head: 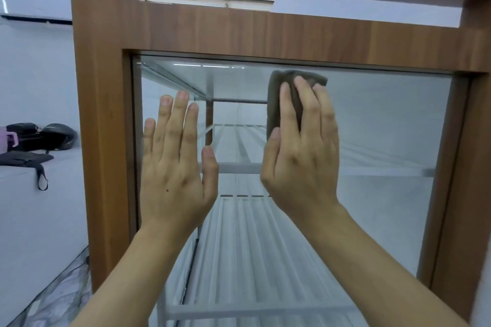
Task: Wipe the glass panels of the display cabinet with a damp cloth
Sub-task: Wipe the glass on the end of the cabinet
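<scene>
1. Right hand (300, 151): fingers spread and extended, pressing a folded brown-grey cloth (285, 98) flat against the glass panel (385, 127), near the panel's upper edge, right of centre.
2. Left hand (175, 162): open, fingers straight and together, palm laid flat on the same glass to the left of the right hand; it holds nothing.
3. Both forearms are bare and rise from the near bottom edge.
4. The glass sits in the wood-grain frame (106, 141) of the display cabinet; pale shelves (239, 167) show through it.
5. Far left, beyond the frame, dark bags (39, 138) lie on a pale grey surface, with a strap (42, 180) hanging over its edge.
</scene>
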